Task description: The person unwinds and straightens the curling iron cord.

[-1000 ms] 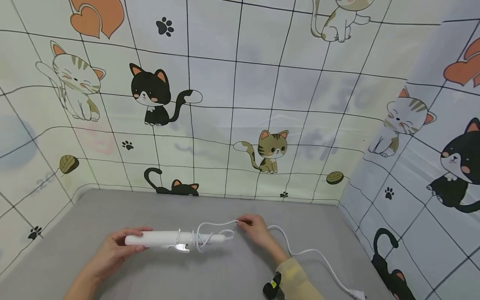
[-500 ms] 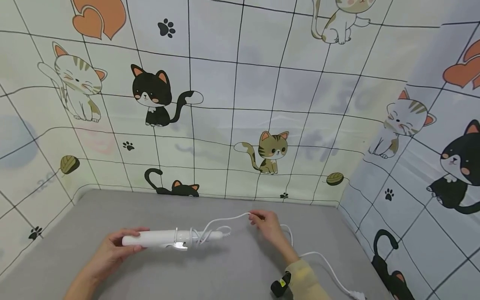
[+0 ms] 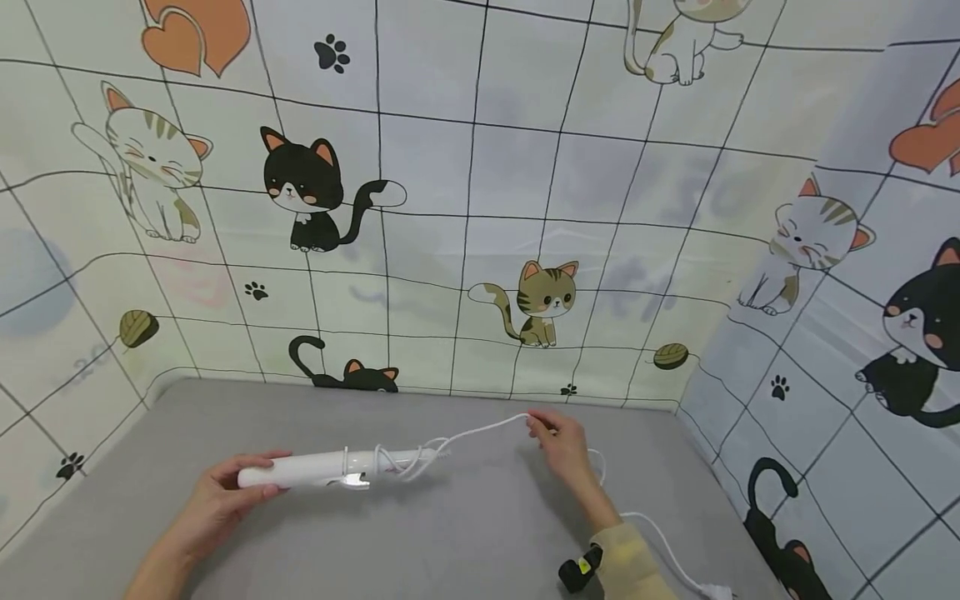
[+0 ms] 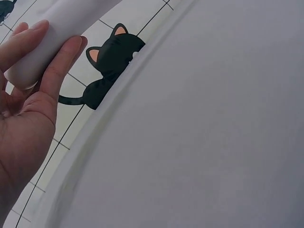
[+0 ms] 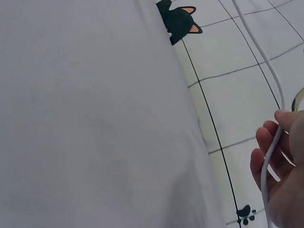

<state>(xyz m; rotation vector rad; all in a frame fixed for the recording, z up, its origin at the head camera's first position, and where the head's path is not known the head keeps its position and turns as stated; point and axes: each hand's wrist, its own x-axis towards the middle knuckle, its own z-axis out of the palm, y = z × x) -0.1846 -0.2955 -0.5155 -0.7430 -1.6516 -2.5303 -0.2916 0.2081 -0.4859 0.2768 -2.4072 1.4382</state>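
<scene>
My left hand [image 3: 213,504] grips one end of a white curling iron [image 3: 315,469], thumb below and fingers above. The iron points rightward, nearly level over the grey surface, with a shiny lever at mid-length. White power cord [image 3: 487,427] is looped around its right end. From those loops the cord runs up to my right hand [image 3: 562,446], which pinches it between thumb and fingertips. In the left wrist view, thumb and fingers close round the iron's rounded end [image 4: 61,33]. The right wrist view has the cord [image 5: 259,45] passing through the fingers and across the palm.
The rest of the cord trails behind the right forearm to a white plug [image 3: 716,592] at the lower right. A grey cloth-covered table [image 3: 420,542] lies beneath. Cat-print curtain walls [image 3: 427,167] stand behind and at both sides. A black device [image 3: 581,568] sits at the right wrist.
My right hand has moved right and slightly away, drawing the cord out into a longer stretch from the iron. The left hand and iron have shifted slightly left.
</scene>
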